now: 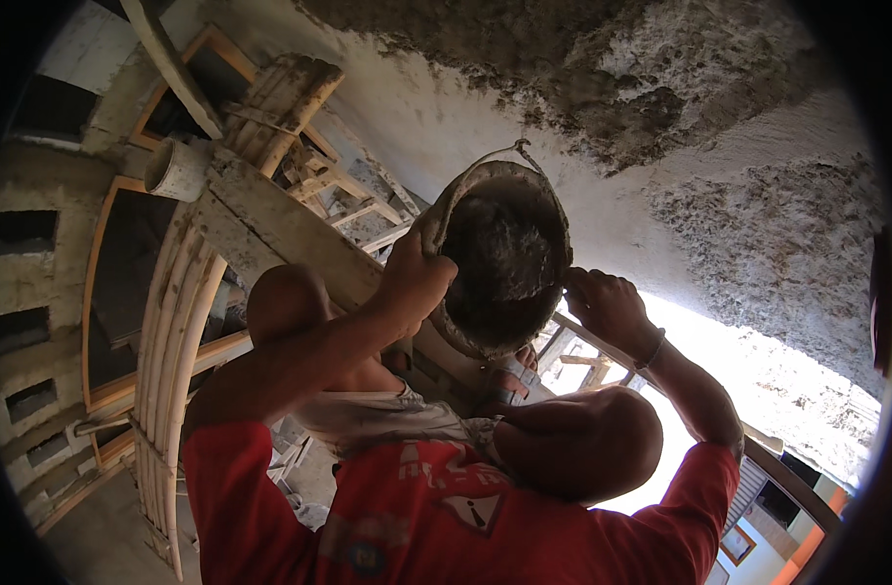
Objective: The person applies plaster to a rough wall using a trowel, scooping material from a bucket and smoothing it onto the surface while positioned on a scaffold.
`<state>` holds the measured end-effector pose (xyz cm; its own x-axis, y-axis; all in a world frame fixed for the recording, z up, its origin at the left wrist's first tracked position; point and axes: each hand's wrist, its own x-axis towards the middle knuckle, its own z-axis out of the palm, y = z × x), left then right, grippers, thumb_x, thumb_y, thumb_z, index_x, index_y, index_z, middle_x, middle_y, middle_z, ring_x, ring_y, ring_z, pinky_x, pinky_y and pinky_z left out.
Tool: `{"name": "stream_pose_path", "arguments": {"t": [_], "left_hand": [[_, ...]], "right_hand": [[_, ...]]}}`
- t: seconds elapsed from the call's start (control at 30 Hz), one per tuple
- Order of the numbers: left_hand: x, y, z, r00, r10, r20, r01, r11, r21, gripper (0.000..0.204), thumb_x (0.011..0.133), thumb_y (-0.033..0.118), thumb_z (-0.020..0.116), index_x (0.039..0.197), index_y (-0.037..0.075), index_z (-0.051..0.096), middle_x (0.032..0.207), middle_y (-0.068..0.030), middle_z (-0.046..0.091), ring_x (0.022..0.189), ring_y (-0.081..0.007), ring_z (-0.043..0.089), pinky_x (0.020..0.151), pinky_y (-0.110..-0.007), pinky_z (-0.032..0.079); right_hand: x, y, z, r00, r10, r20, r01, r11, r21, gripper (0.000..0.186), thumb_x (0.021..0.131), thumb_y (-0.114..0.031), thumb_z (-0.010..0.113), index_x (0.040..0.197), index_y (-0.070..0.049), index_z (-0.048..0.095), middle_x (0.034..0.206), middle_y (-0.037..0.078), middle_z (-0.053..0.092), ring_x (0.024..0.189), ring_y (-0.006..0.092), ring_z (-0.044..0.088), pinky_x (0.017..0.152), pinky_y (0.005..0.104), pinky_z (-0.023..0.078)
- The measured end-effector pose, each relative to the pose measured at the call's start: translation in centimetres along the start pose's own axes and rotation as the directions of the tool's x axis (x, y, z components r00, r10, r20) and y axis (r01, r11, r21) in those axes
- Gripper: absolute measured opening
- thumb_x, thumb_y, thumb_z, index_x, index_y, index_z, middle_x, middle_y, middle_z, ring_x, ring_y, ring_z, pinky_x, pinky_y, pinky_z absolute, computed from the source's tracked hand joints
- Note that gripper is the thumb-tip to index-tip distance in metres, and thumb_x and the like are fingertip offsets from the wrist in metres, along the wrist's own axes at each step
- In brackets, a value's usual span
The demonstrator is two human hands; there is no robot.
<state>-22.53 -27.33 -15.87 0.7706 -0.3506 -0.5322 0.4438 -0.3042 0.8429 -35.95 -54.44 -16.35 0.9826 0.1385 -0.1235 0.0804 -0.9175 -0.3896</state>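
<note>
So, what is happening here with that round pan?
A person in a red shirt holds up a round, mortar-crusted pan, one hand on the rim at picture left, the other hand at picture right. Bamboo scaffolding stands beside them, with a rough plastered surface behind the pan. The camera wearer's own hands are not in view.

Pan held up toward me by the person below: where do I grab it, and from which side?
Take the pan by its rim, on the free upper and lower stretches. The co-worker's one hand and other hand already grip its left and right sides. Its mouth faces you, so reaching down with fingers hooked over the rim looks best.
</note>
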Motion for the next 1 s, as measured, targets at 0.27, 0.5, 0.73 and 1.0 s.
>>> {"name": "stream_pose_path", "arguments": {"t": [0.27,0.5,0.73,1.0], "left_hand": [[-0.2,2.0,0.5,0.996,-0.083,-0.03,0.081,0.993,-0.08,0.045,0.075,0.001,0.057,0.12,0.003,0.054,0.081,-0.0038,0.051,0.064,-0.0139,0.045,0.059,-0.033,0.04],[-0.6,2.8,-0.1,0.983,-0.143,-0.112,0.131,0.985,-0.109,0.045,0.073,0.0,0.058,0.118,0.005,0.055,0.082,-0.0037,0.053,0.069,-0.015,0.048,0.064,-0.033,0.04],[-1.0,1.6,-1.9,0.979,-0.12,-0.168,0.097,0.986,-0.138,0.046,0.073,-0.002,0.056,0.119,0.003,0.055,0.086,-0.0034,0.054,0.068,-0.0139,0.049,0.062,-0.032,0.041],[-1.1,2.1,-1.5,0.965,-0.211,-0.157,0.205,0.977,-0.052,0.048,0.075,-0.002,0.053,0.123,0.004,0.054,0.089,-0.0065,0.053,0.074,-0.0155,0.051,0.062,-0.032,0.043]], "right_hand": [[0.7,0.8,-0.6,1.0,0.023,-0.012,-0.024,0.996,-0.081,0.027,0.087,-0.025,0.065,0.109,-0.01,0.063,0.078,0.015,0.066,0.065,0.0343,0.067,0.062,0.0462,0.056],[1.5,-3.2,-12.4,0.992,0.073,0.1,-0.095,0.968,0.232,0.035,0.079,-0.013,0.075,0.108,-0.003,0.059,0.091,0.017,0.069,0.083,0.0359,0.068,0.074,0.0413,0.056],[1.9,-3.0,-19.1,0.957,-0.289,-0.011,0.278,0.907,0.318,0.04,0.075,-0.013,0.08,0.109,0.003,0.066,0.076,0.009,0.066,0.063,0.0205,0.063,0.06,0.0331,0.054],[0.7,6.6,-27.2,0.743,0.341,-0.576,-0.38,0.923,0.057,0.034,0.095,-0.015,0.06,0.127,-0.001,0.061,0.102,0.012,0.071,0.062,0.0093,0.059,0.056,0.0247,0.051]]}}
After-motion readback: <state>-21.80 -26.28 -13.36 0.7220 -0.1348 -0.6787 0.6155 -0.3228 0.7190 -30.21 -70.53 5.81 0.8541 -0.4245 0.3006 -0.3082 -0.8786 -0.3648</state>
